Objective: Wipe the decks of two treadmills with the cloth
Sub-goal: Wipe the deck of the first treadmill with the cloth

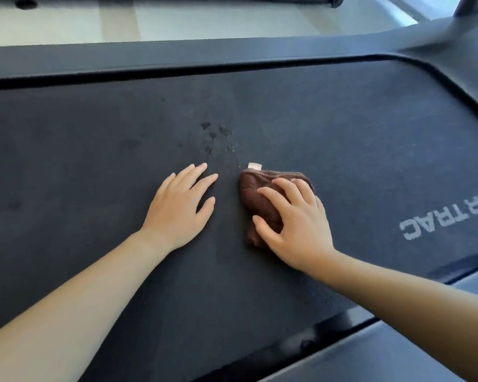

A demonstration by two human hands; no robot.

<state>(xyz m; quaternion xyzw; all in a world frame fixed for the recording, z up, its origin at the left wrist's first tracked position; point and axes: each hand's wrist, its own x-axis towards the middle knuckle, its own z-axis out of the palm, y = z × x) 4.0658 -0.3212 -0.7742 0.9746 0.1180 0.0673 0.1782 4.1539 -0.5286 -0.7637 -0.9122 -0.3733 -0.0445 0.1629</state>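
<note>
A dark treadmill deck (94,166) fills most of the head view. My right hand (293,221) presses a crumpled brown cloth (255,198) with a small white tag onto the belt near the middle, fingers curled over it. My left hand (181,205) lies flat on the belt just left of the cloth, fingers spread, holding nothing. Several dark wet spots (215,133) mark the belt just beyond both hands.
White lettering (447,216) is printed on the belt at the right. A dark side rail (177,60) runs along the far edge, another rail (329,351) along the near right. Pale floor (177,20) lies beyond, with a dark equipment base (301,0) on it.
</note>
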